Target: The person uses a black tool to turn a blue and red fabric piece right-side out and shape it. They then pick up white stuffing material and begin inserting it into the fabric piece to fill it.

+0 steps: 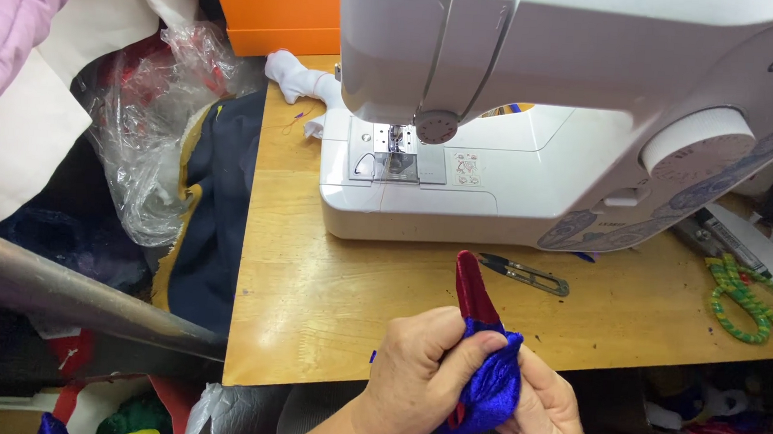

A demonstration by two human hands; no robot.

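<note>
A small blue satin piece with a red tip pointing to about eleven o'clock is gripped between both hands over the table's near edge, the left hand clenched around it, the right hand pinching beneath.
</note>
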